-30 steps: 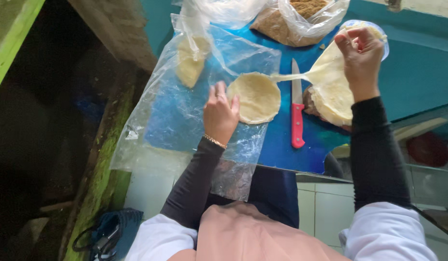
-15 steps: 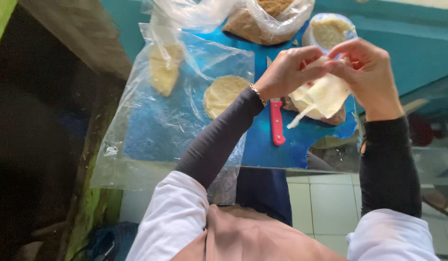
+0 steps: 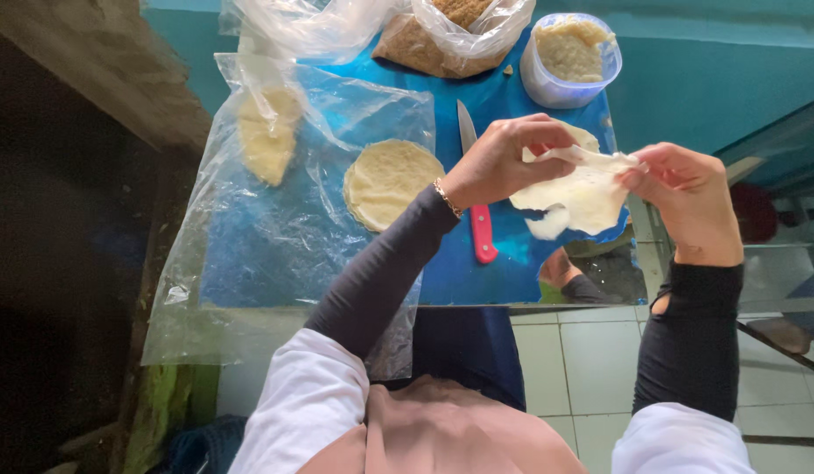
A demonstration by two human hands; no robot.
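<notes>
Head view: the left hand (image 3: 499, 158) and right hand (image 3: 684, 197) pinch a thin pale dough sheet (image 3: 578, 197) between their fingers, held above the blue table (image 3: 460, 272). At nine o'clock of it lie a red-handled knife (image 3: 477, 206) and a round flat dough (image 3: 389, 183) on clear plastic (image 3: 275, 246).
</notes>
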